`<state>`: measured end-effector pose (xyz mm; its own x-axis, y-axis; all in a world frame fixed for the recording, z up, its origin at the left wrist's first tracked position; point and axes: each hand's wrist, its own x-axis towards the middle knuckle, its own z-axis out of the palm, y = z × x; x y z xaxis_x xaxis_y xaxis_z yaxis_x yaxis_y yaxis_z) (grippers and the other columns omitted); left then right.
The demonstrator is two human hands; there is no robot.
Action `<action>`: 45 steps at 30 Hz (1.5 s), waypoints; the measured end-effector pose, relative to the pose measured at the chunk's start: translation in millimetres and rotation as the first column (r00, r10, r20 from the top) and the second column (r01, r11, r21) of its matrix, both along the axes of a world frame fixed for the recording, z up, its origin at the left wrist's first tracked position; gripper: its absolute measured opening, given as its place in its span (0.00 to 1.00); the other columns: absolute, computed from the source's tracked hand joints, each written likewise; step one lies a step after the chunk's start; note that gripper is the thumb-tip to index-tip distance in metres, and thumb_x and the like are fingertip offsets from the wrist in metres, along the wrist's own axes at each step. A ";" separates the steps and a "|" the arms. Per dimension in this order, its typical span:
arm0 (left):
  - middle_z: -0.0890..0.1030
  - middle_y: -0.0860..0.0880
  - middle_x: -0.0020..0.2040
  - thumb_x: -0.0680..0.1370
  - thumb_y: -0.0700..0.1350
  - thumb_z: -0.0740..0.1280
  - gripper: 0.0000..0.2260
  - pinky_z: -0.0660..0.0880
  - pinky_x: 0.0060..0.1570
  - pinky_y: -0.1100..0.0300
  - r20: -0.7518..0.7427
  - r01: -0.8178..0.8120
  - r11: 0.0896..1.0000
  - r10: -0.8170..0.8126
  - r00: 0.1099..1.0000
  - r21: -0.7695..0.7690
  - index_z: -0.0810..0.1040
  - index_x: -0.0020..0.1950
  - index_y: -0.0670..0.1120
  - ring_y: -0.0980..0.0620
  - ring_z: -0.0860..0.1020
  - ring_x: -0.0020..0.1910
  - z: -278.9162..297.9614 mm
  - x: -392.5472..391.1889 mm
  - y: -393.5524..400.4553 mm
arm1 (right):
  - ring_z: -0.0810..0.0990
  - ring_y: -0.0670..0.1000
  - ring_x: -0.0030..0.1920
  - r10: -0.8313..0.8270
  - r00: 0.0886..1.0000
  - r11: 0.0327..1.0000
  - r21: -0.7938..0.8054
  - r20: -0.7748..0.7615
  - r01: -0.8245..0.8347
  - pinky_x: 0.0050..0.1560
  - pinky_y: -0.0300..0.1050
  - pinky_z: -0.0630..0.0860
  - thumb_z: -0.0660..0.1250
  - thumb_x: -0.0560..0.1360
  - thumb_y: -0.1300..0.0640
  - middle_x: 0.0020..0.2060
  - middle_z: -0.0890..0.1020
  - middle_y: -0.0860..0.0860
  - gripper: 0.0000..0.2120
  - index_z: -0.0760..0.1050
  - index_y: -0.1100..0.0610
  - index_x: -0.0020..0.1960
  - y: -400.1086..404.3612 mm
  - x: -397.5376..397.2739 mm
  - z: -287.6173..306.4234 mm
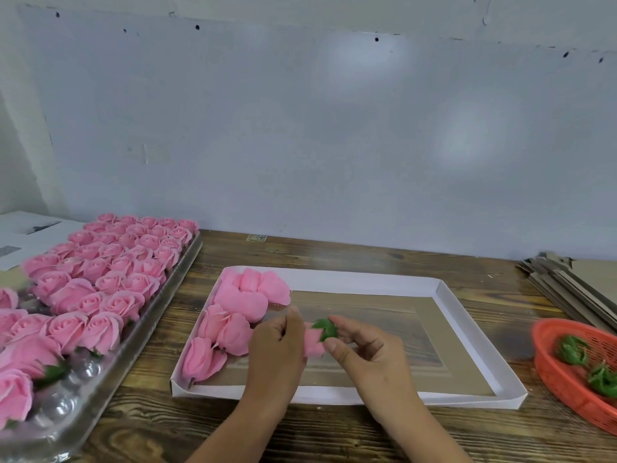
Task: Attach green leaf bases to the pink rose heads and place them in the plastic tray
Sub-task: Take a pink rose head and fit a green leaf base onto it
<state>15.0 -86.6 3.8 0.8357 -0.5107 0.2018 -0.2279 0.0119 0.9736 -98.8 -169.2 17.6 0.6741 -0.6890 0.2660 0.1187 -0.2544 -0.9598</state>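
My left hand [275, 349] grips a pink rose head [313, 342] above the white cardboard box lid [444, 295]. My right hand [364, 349] pinches a green leaf base [325, 328] against the rose's end. Several loose pink rose heads [240, 305] lie in the lid's left part. A clear plastic tray [173, 282] on the left holds rows of pink roses [110, 272], some with green bases showing.
An orange plastic basket [547, 359] at the right edge holds green leaf bases [572, 350]. Flat cardboard sheets [574, 285] are stacked at the back right. Papers [26, 235] lie at the back left. All of it sits on a wooden table [334, 432] against a pale wall.
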 end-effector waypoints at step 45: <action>0.74 0.47 0.23 0.84 0.49 0.59 0.26 0.67 0.23 0.62 -0.285 0.065 0.997 -0.074 0.956 -0.040 0.76 0.27 0.46 0.56 0.71 0.22 6.9 -1.2 3.0 | 0.85 0.49 0.47 0.070 0.997 0.995 0.073 -0.037 -0.068 0.51 0.45 0.80 0.80 0.65 0.59 0.43 0.87 0.51 0.14 0.86 0.44 0.47 1.5 -3.1 6.4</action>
